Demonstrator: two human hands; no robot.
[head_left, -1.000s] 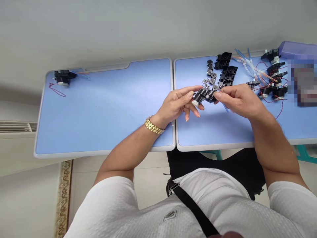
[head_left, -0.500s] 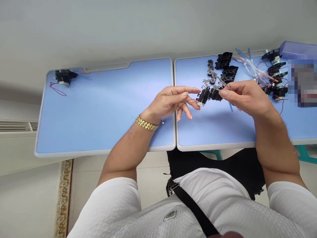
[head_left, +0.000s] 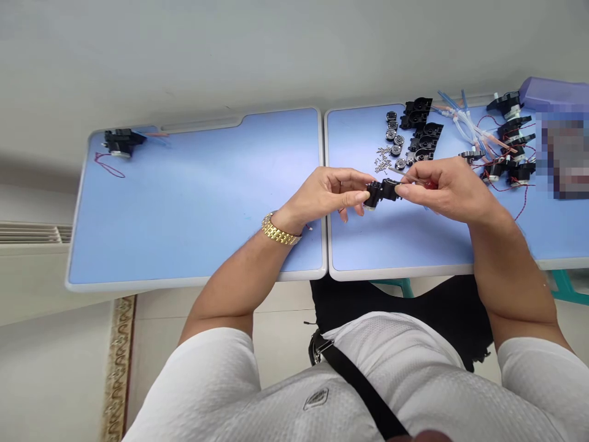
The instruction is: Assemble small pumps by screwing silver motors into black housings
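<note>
My left hand [head_left: 334,193] grips one end of a small black motor assembly [head_left: 373,195], thumb in front and fingers behind. In my right hand [head_left: 453,187] is a screwdriver with a red handle [head_left: 431,184], its thin metal shaft pointing left past the fingers. The right thumb and forefinger also pinch the black part [head_left: 390,189] at the assembly's other end. Just beyond the hands lie a pile of small screws [head_left: 383,162] and a row of round black-and-silver parts [head_left: 391,134]. Black plastic housings [head_left: 426,135] sit right of that row.
Clear and blue tubes [head_left: 464,123] lie at the back right, near several black motor units with red wires [head_left: 518,144]. A purple bin [head_left: 552,92] stands at the far right. Another motor unit [head_left: 122,142] rests at the far left. A seam divides the blue tabletops [head_left: 207,202].
My left fingers have closed from spread onto the motor assembly. The assembly has come slightly toward me and turned. My right hand has lowered, and the screwdriver has swung away from the round parts.
</note>
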